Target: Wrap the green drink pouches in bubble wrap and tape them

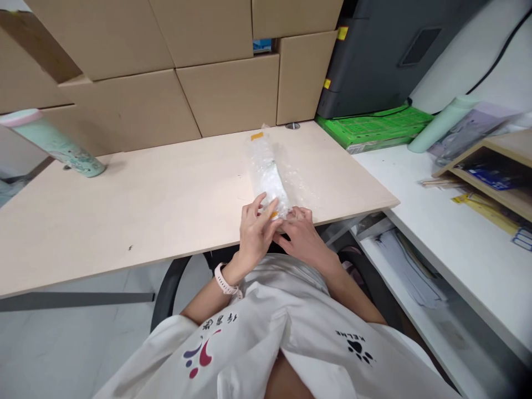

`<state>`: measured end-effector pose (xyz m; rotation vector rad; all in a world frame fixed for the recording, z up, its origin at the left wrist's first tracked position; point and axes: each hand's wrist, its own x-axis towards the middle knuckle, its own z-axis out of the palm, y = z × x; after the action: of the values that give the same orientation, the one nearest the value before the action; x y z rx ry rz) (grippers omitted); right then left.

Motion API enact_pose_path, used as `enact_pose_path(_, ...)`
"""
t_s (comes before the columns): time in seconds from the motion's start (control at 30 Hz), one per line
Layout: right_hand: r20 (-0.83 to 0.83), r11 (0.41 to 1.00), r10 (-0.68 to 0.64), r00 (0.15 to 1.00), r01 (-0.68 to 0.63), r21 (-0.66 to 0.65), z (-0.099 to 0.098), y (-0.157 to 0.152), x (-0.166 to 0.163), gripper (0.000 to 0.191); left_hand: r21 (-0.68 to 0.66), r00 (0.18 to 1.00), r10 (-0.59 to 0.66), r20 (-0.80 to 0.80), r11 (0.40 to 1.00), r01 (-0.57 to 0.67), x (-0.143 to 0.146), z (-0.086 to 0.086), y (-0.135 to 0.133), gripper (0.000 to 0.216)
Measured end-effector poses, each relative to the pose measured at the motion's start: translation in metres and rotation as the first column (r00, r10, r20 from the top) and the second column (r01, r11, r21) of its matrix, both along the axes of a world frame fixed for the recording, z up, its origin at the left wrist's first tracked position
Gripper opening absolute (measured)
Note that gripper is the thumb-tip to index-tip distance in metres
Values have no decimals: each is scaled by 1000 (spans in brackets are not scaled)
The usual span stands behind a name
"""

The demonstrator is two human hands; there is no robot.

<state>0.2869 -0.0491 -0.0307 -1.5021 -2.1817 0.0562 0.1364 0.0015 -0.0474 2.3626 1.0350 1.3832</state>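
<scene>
On the light wooden table, near its front edge, lies a long package in clear bubble wrap with something white inside. A strip of orange tape shows at its far end, and more orange shows by my fingers. My left hand rests on the near end, its fingers bent over the wrap. My right hand has its fingers curled at the wrap's near right corner. Loose clear plastic spreads to the right of the package. What the right fingertips pinch is hidden.
Stacked cardboard boxes line the table's back edge. A mint tumbler stands at the left. To the right are a green box under a dark case, another mint bottle and a wooden shelf organiser on a white desk.
</scene>
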Motion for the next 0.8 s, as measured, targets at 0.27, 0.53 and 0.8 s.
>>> enact_pose_path(0.27, 56, 999, -16, 998, 13, 48, -9, -5, 4, 23, 137, 988, 99, -119, 987, -82, 25, 7, 5, 31)
enact_pose_path(0.53, 11, 999, -9, 1000, 10, -34, 2, -24, 5, 24, -70, 957, 61, -282, 994, -84, 41, 16, 13, 25)
enact_pose_path(0.8, 6, 998, -12, 1000, 13, -66, 7, -25, 4, 30, -193, 905, 22, -424, 975, -114, 56, 32, 20, 32)
